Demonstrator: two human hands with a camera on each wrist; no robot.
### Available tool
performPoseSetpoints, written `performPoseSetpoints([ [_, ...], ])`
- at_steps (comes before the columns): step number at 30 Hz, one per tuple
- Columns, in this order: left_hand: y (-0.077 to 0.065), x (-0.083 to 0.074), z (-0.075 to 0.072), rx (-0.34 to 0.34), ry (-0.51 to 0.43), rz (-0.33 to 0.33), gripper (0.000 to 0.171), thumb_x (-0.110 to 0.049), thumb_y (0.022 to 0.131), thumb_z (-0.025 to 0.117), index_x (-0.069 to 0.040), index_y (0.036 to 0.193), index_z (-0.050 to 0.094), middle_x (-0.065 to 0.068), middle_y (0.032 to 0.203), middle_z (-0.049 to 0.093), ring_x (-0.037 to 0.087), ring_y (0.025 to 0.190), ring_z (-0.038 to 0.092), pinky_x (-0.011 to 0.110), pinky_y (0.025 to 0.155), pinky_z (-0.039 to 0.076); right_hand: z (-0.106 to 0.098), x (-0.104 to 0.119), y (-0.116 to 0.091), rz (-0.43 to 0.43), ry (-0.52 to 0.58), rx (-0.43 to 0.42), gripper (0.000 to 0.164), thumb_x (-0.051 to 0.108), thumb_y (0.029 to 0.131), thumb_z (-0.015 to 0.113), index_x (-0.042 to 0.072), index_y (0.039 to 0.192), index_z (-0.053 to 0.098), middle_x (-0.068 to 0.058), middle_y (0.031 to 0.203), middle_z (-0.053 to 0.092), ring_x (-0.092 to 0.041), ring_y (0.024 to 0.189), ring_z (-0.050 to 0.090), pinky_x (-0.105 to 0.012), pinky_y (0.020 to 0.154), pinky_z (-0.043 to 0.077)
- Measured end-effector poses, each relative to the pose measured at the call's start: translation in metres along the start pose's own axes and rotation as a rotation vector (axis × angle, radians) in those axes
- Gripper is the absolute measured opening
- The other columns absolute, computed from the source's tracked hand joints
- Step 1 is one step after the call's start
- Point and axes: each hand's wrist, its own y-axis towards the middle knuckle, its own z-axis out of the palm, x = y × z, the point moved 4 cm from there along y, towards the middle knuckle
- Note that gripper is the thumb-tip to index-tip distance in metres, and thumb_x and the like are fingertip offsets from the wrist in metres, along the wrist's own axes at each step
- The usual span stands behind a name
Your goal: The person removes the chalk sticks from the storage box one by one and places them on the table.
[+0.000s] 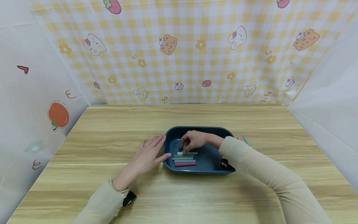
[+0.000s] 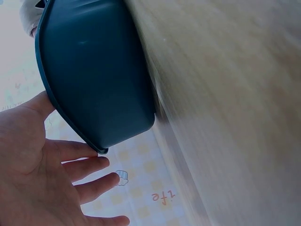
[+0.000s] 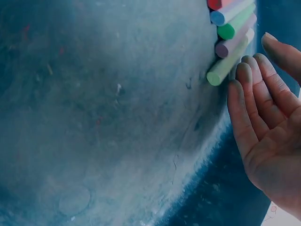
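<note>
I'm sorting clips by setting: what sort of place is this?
Probably a small indoor tabletop filming nook: a wood-grain table, a yellow-checked cartoon-print cloth hung behind it, and whitish sheets on both sides.

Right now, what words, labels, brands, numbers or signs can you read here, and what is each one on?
"ife": sideways, low on the yellow checked cloth; it also shows in the left wrist view.
"life", probably: tilted, farther right on that cloth.
Too blurred to read: faint marks at the left wrist view's left edge.
No readable text on the tray or colored sticks.
</note>
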Motion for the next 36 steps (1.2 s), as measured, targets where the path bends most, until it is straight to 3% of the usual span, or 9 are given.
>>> performPoseSetpoints([
  [13, 0.0011, 0.0001, -0.0006, -0.002, 0.007, -0.003, 0.069, -0.051, 0.087, 0.045, -0.003, 0.136, 0.033, 0.011, 0.138, 0.032, 0.027, 0.126, 0.027, 0.058, 0.094, 0.017, 0.0084, -0.0028, 0.0088, 0.032, 0.005, 0.018, 0.013, 0.007, 0.081, 0.062, 0.01, 0.093, 0.063, 0.001, 0.079, 0.058, -0.012, 0.071, 0.053, -0.025, 0.065, 0.043],
  [20, 0.0016, 0.0003, -0.0007, -0.001, 0.019, -0.001, 0.069, -0.051, 0.087, 0.045, -0.003, 0.136, 0.032, 0.011, 0.138, 0.032, 0.025, 0.126, 0.025, 0.059, 0.094, 0.017, 0.0084, -0.0006, 0.0095, 0.014, 0.026, 0.015, 0.011, 0.008, 0.078, 0.066, 0.008, 0.089, 0.064, 0.001, 0.076, 0.059, -0.011, 0.068, 0.052, -0.025, 0.063, 0.043],
  [36, -0.0001, 0.0012, 0.0019, 0.003, 0.012, -0.004, 0.07, -0.052, 0.087, 0.043, -0.004, 0.136, 0.032, 0.011, 0.138, 0.032, 0.025, 0.127, 0.024, 0.058, 0.094, 0.017, 0.0023, -0.0016, 0.0065, -0.022, 0.012, -0.043, 0.014, 0.01, 0.08, 0.063, 0.006, 0.094, 0.063, 0.002, 0.081, 0.059, -0.011, 0.074, 0.054, -0.025, 0.067, 0.045],
])
